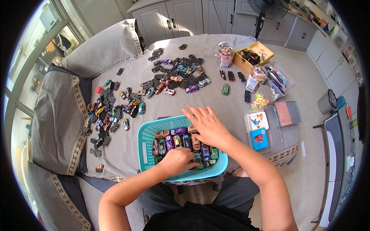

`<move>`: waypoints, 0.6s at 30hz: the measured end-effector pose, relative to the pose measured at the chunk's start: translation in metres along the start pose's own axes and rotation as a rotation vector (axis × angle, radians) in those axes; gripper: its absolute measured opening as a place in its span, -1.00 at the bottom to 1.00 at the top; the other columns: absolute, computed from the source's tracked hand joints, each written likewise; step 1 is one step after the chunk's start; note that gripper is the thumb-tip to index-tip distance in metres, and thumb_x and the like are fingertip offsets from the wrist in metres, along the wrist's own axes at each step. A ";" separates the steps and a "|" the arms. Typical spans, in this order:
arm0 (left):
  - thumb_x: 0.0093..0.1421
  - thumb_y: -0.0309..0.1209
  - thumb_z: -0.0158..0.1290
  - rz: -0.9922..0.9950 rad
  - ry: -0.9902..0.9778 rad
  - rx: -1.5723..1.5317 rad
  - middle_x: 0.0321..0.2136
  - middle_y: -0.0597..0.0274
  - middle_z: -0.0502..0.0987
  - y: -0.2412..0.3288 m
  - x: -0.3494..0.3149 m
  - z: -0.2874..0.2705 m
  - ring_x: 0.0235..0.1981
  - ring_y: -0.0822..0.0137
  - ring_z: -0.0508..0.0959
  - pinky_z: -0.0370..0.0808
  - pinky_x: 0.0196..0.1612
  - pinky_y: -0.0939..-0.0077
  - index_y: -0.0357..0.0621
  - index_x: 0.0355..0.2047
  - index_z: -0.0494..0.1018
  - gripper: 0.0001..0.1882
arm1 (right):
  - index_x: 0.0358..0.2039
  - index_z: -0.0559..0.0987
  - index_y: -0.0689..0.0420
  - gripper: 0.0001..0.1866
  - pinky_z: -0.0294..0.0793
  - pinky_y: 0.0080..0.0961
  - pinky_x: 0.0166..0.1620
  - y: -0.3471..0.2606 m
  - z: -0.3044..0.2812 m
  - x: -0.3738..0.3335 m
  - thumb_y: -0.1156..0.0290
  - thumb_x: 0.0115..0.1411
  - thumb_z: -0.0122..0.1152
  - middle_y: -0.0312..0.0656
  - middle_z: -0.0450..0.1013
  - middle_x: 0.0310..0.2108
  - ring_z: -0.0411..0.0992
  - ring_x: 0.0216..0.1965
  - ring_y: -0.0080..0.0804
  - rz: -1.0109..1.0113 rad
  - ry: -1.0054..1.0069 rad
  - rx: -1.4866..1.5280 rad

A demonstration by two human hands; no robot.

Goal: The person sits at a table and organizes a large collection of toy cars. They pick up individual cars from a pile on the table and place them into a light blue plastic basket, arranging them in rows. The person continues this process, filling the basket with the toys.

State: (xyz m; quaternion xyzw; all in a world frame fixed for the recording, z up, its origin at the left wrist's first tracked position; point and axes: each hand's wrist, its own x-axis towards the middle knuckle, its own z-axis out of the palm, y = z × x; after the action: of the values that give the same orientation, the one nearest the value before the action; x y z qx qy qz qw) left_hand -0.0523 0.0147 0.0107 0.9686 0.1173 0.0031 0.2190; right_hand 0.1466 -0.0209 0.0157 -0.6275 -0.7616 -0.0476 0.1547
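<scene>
Grip unclear — L hand (176, 161), cars (187, 141) pt. hidden

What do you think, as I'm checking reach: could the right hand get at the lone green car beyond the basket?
Probably yes: beyond the basket, only cloth lies between the right hand and the green car.

a turquoise basket (208, 174) stands upright. small toy cars (177, 141) in many colours sit inside it, several side by side.
</scene>
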 end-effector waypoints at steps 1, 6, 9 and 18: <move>0.03 -0.08 0.22 0.005 -0.033 0.029 -0.53 0.14 0.48 0.000 -0.001 0.004 -0.46 0.10 0.57 0.52 -0.40 0.27 -0.20 -0.53 0.51 -0.61 | 0.35 0.03 0.11 0.03 0.10 -0.13 0.24 -0.001 -0.001 0.000 0.26 -0.09 0.41 -0.08 0.14 0.23 0.21 0.14 -0.17 0.009 -0.016 0.014; 0.04 0.07 0.16 -0.013 -0.159 0.133 -0.52 0.11 0.51 0.002 0.004 0.016 -0.49 0.09 0.59 0.54 -0.44 0.24 -0.23 -0.52 0.53 -0.49 | 0.35 0.03 0.09 0.02 0.09 -0.14 0.24 -0.001 0.000 0.000 0.27 -0.07 0.40 -0.08 0.13 0.25 0.21 0.16 -0.15 0.013 -0.007 0.030; 0.05 0.03 0.16 -0.020 -0.162 0.164 -0.50 0.10 0.52 0.007 0.007 0.009 -0.47 0.08 0.60 0.54 -0.43 0.24 -0.23 -0.49 0.53 -0.52 | 0.34 0.04 0.09 0.00 0.09 -0.14 0.24 0.000 0.003 -0.001 0.29 -0.06 0.39 -0.08 0.14 0.24 0.21 0.15 -0.15 0.009 0.012 0.021; 0.05 -0.03 0.19 0.005 -0.036 0.142 -0.52 0.14 0.49 -0.003 0.001 0.016 -0.49 0.14 0.58 0.52 -0.48 0.29 -0.21 -0.45 0.50 -0.57 | 0.33 0.06 0.11 -0.06 0.11 -0.14 0.23 -0.001 0.003 0.001 0.40 -0.05 0.31 -0.08 0.14 0.24 0.22 0.15 -0.17 0.005 0.018 -0.013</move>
State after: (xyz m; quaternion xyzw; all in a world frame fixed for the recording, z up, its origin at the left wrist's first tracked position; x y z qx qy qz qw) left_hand -0.0511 0.0109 -0.0052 0.9819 0.1110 -0.0221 0.1516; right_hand 0.1454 -0.0191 0.0135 -0.6298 -0.7584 -0.0578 0.1575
